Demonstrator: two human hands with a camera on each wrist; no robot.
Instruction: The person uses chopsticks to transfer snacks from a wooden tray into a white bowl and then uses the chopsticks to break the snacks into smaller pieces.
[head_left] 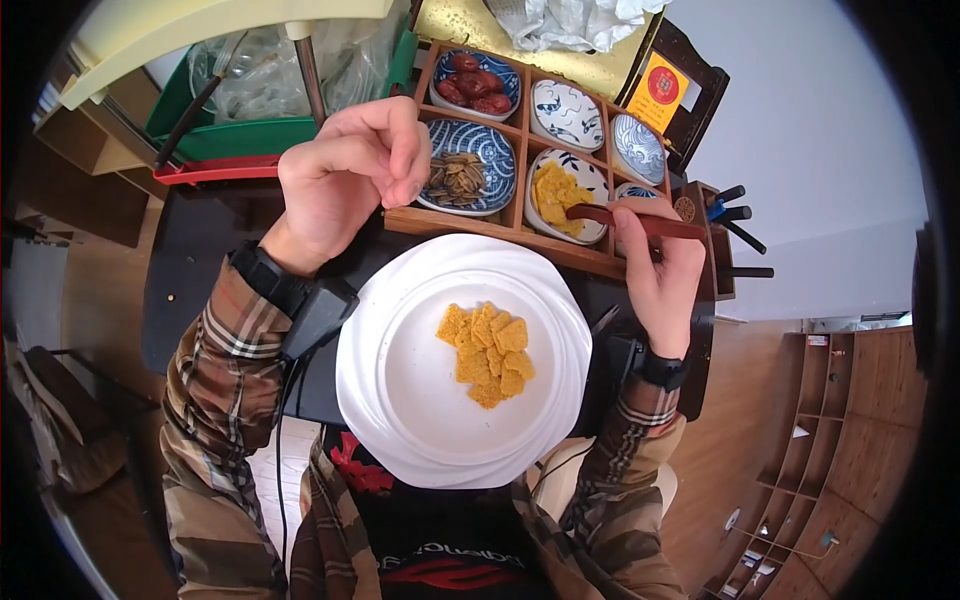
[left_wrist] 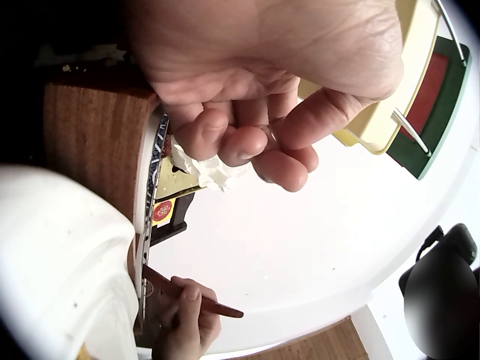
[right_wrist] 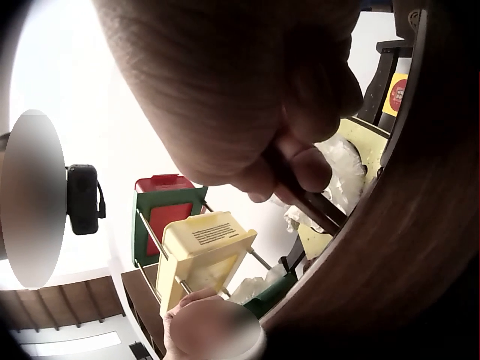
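Observation:
In my right hand (head_left: 660, 270) I grip reddish-brown wooden tongs (head_left: 650, 222). Their tips reach into a patterned bowl (head_left: 597, 180) of yellow flakes (head_left: 560, 195), right at the flakes. My left hand (head_left: 345, 175) hovers beside the bowl of striped seeds (head_left: 458, 182), fingers loosely curled, with nothing visible in it. Closer to me, a large white plate (head_left: 420, 430) bears a small pile of square yellow crisps (head_left: 487, 352). In the left wrist view the left thumb lies against the curled fingers (left_wrist: 244, 142). The right wrist view shows the tongs (right_wrist: 311, 199) between shadowed right fingers.
A wooden compartment tray (head_left: 480, 232) holds several blue-and-white bowls, one with red dates (head_left: 470, 85). To the left stands a green and red bin (head_left: 230, 165) with clear plastic bags under a yellow tier (head_left: 220, 40). At right is a wooden holder (head_left: 712, 240) with dark handles.

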